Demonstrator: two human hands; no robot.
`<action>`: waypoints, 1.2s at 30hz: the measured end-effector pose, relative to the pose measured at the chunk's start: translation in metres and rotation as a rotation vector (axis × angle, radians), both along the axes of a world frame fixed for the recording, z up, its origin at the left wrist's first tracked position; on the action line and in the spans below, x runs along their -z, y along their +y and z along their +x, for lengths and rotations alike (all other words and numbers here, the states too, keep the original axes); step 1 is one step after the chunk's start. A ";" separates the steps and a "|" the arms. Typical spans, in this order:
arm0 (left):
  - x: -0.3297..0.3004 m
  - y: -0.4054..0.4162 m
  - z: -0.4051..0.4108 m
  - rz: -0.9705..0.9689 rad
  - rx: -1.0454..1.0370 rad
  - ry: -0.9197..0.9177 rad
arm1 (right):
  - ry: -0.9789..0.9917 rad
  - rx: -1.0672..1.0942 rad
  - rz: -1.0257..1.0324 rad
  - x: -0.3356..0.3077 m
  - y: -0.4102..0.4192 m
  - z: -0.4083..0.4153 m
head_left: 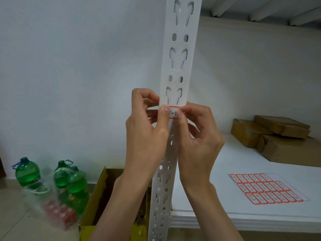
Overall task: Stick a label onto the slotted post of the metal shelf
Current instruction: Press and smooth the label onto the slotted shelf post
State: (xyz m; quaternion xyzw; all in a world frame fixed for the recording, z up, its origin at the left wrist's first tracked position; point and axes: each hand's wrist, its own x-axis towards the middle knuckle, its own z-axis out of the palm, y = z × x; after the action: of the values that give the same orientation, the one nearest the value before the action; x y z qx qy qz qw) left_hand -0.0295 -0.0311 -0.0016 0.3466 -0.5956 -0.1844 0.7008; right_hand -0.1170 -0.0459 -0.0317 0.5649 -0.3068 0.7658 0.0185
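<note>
Both thumbs press the label (pixel 172 113) flat against the slotted post (pixel 180 70): left hand (pixel 147 129) on its left end, right hand (pixel 198 134) on its right, other fingers curled behind the post. The label sits just below a keyhole slot, so uneven thumb pressure may leave it crooked or creased. The label sheet (pixel 267 188) lies on the shelf board (pixel 225 162), near its front edge.

The slotted post (pixel 178 66) rises bare above both hands. To its right the shelf board (pixel 217 171) lies open, blocked only by the label sheet (pixel 267 188) near and cardboard boxes (pixel 278 136) far. Left, green bottles (pixel 69 181) and an open carton (pixel 93 197) crowd the floor.
</note>
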 end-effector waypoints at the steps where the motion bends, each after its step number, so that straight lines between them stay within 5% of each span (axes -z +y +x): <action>1: 0.000 0.000 -0.001 0.002 0.005 0.009 | 0.004 0.007 0.003 0.000 -0.001 0.000; 36: 0.005 -0.001 -0.005 -0.014 -0.031 0.012 | 0.049 0.063 -0.027 0.001 0.001 0.007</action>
State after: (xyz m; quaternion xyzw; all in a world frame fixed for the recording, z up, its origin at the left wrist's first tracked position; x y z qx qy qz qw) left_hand -0.0341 -0.0325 -0.0070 0.3498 -0.5871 -0.1717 0.7095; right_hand -0.1102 -0.0452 -0.0323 0.5733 -0.3133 0.7548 0.0579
